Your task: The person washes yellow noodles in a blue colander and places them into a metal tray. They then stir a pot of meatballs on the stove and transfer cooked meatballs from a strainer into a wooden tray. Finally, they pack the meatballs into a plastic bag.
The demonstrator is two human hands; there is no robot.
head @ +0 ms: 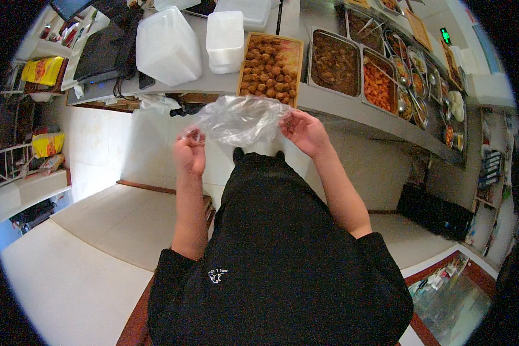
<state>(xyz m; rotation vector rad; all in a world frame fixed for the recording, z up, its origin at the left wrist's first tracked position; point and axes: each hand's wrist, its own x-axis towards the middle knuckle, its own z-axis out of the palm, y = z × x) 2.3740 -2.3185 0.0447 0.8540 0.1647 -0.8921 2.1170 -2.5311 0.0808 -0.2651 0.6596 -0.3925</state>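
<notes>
Between my two hands a thin clear plastic bag [242,123] is stretched out, crinkled and see-through. My left hand [191,151] grips its left end. The bag's right end is pinched in the fingers of my right hand [305,132]. Just beyond the bag, a wooden-rimmed tray [300,69] of round brown fried balls [268,71] sits at the counter's edge, and the bag covers part of its near side in this view. To the left of the tray stand a short stack of white plastic containers [225,43] and a larger stack of translucent containers [168,47].
Metal pans of dark stewed food [335,62] and orange-red food [378,82] line the counter [337,93] on the right, with several bowls and ladles beyond. A black electronic device [108,52] and cables sit at the left. A glass-topped case [454,298] stands behind me at right.
</notes>
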